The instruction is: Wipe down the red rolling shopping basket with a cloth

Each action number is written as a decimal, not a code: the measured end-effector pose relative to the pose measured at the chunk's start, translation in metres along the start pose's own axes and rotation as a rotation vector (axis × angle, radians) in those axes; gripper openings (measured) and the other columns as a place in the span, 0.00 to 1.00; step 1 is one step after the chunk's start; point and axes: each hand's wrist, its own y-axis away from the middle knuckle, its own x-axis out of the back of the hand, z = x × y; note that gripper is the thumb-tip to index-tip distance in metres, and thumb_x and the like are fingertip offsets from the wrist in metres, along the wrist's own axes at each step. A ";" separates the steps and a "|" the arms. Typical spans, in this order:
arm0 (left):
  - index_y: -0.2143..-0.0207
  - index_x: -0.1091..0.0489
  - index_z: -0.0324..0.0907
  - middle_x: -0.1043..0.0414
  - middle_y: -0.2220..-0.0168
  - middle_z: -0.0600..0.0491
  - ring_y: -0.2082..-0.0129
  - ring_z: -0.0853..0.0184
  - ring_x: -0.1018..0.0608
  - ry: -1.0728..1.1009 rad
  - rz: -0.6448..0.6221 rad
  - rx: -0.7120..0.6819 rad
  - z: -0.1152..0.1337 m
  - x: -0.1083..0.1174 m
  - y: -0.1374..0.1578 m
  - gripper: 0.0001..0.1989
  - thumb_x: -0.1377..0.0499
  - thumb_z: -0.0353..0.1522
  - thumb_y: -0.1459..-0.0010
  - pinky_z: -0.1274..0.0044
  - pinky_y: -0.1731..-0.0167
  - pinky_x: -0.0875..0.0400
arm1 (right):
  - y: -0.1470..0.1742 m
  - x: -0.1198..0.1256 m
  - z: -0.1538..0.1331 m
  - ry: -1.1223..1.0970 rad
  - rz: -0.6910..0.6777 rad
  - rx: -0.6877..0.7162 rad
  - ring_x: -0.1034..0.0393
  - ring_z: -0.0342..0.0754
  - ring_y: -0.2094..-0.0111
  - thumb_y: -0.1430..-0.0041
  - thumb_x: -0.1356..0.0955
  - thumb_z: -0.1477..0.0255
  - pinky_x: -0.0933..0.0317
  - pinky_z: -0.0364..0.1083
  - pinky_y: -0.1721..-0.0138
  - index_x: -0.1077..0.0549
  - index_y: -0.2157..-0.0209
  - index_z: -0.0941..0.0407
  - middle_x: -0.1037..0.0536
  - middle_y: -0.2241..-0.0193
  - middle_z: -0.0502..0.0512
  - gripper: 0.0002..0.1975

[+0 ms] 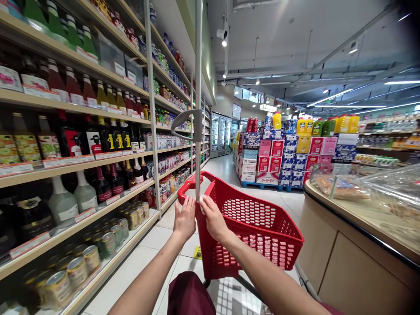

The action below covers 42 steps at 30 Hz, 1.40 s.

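A red plastic shopping cart [252, 232] with holed walls stands in front of me. A tall grey pole [198, 65] rises from its near end, with a grey loop grip [187, 124] partway up. My left hand [185, 219] is closed on the red rim just left of the pole's foot, its fingers pointing forward. Against the right side of that foot, my right hand [213, 216] grips the cart's near edge, the thumb side toward the pole. Some fingertips are hidden behind the rim. No goods show inside the basket.
Shelves of bottles [70, 87] and cans [77, 269] line the left side. To the right is a counter [344, 253] with clear covers over packed food. Stacked drink cartons [272, 159] stand ahead, and glass-door fridges [220, 131] are farther back.
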 end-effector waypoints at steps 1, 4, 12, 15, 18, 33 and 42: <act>0.44 0.49 0.36 0.53 0.40 0.47 0.40 0.60 0.52 -0.003 -0.006 -0.012 -0.002 0.000 0.000 0.31 0.54 0.25 0.54 0.55 0.45 0.66 | -0.026 0.001 -0.009 0.023 0.037 0.062 0.58 0.49 0.41 0.44 0.44 0.81 0.51 0.54 0.44 0.46 0.43 0.55 0.43 0.44 0.58 0.26; 0.44 0.48 0.36 0.53 0.40 0.47 0.40 0.59 0.51 -0.004 -0.019 -0.058 -0.007 0.000 0.000 0.31 0.53 0.26 0.54 0.55 0.45 0.67 | -0.098 0.013 -0.023 0.154 0.089 0.204 0.64 0.48 0.40 0.43 0.45 0.81 0.56 0.56 0.42 0.44 0.44 0.56 0.43 0.43 0.55 0.24; 0.44 0.49 0.33 0.53 0.40 0.45 0.40 0.59 0.52 0.054 0.023 -0.028 -0.017 -0.008 0.002 0.34 0.53 0.24 0.58 0.56 0.44 0.66 | -0.054 0.018 0.009 0.435 -0.393 0.688 0.55 0.51 0.42 0.43 0.41 0.77 0.54 0.52 0.42 0.37 0.49 0.63 0.38 0.46 0.59 0.19; 0.44 0.49 0.34 0.52 0.41 0.45 0.40 0.59 0.51 0.053 0.019 -0.063 -0.019 -0.007 0.003 0.33 0.53 0.25 0.57 0.56 0.44 0.67 | -0.063 0.023 0.011 0.464 -0.417 0.717 0.55 0.51 0.42 0.43 0.41 0.77 0.53 0.51 0.43 0.36 0.49 0.63 0.39 0.46 0.58 0.19; 0.44 0.49 0.34 0.52 0.41 0.45 0.40 0.59 0.51 0.049 0.016 -0.084 -0.020 -0.004 0.004 0.33 0.52 0.26 0.56 0.56 0.44 0.69 | -0.111 0.037 0.006 0.505 -0.309 0.621 0.63 0.54 0.40 0.46 0.41 0.80 0.58 0.55 0.42 0.39 0.48 0.64 0.46 0.42 0.59 0.22; 0.42 0.56 0.35 0.59 0.39 0.46 0.39 0.59 0.57 -0.062 -0.093 -0.001 -0.051 0.001 -0.013 0.39 0.50 0.28 0.59 0.55 0.46 0.75 | -0.155 0.052 0.002 0.564 -0.196 0.521 0.69 0.53 0.39 0.48 0.43 0.84 0.63 0.57 0.41 0.42 0.46 0.63 0.51 0.41 0.58 0.25; 0.42 0.54 0.35 0.57 0.39 0.45 0.39 0.60 0.55 -0.068 -0.145 0.010 -0.047 0.014 -0.013 0.38 0.49 0.27 0.59 0.56 0.46 0.77 | -0.130 0.057 0.011 0.570 -0.355 0.685 0.66 0.50 0.39 0.49 0.42 0.83 0.61 0.53 0.41 0.41 0.46 0.61 0.49 0.41 0.55 0.26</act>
